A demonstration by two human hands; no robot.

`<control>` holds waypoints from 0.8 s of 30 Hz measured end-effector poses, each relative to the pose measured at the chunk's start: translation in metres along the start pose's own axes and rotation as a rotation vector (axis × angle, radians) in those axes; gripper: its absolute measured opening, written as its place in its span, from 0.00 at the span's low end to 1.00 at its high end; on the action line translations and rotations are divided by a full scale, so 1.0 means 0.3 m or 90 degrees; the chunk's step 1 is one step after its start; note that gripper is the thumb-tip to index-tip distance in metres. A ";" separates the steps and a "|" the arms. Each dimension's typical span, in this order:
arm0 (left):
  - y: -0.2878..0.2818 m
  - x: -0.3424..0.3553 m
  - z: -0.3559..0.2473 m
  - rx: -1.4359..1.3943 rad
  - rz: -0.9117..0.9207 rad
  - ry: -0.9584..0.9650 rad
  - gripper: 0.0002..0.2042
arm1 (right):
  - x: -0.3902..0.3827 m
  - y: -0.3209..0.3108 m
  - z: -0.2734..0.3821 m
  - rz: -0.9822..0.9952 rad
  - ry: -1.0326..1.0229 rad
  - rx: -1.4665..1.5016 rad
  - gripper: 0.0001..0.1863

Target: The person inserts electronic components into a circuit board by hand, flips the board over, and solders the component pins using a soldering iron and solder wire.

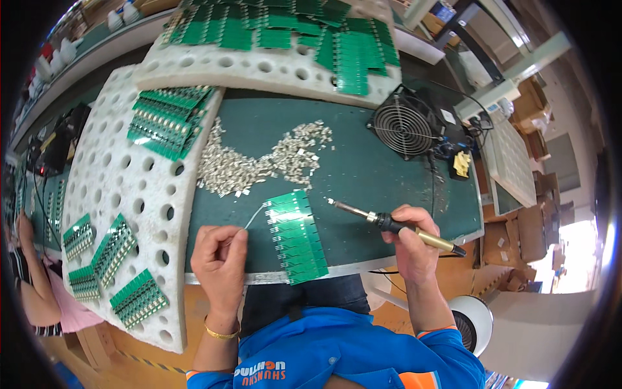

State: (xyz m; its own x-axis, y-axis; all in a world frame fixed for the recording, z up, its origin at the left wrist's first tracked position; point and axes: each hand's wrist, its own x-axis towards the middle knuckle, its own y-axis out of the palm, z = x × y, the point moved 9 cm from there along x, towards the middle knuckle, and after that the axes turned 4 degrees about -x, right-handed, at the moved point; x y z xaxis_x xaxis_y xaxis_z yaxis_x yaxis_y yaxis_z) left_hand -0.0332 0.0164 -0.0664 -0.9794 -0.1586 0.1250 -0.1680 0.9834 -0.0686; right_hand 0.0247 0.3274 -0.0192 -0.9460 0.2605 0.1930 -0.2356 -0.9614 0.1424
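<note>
A green circuit board panel (pixel 298 236) lies at the table's front edge, its near end reaching over the rim. Left of it, my left hand (pixel 221 254) is closed in a pinch on a thin strand of solder wire (pixel 254 217), whose tip reaches the panel's upper left corner. My right hand (pixel 414 241) grips a soldering iron (pixel 389 223) with a black and gold handle. Its metal tip points left, a little apart from the panel's right side. Beyond the panel, small silvery parts (pixel 240 170) are heaped on the green tabletop.
White foam boards with holes (pixel 107 188) stand left and at the back, bearing several green circuit boards (pixel 170 123). At the back right are a black fan (pixel 403 126) and a yellow sponge (pixel 461 163). Another person's arm (pixel 34 279) shows at far left.
</note>
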 end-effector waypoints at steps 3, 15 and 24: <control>0.019 0.006 -0.010 0.041 0.011 0.051 0.04 | -0.008 0.075 -0.021 0.072 0.010 -0.172 0.13; 0.043 0.040 -0.039 0.152 0.029 0.097 0.04 | 0.032 0.281 0.002 0.140 -0.201 -0.396 0.09; 0.058 0.051 -0.017 0.163 0.043 0.063 0.03 | 0.050 0.329 -0.021 0.157 -0.226 -0.420 0.08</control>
State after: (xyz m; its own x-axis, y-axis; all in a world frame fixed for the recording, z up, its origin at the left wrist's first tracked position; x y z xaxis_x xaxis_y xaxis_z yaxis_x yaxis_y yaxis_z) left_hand -0.0506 0.0314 -0.0608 -0.9758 -0.0709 0.2067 -0.1371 0.9352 -0.3265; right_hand -0.0141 0.2357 -0.0084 -0.8863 -0.0613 0.4590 -0.2171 -0.8206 -0.5287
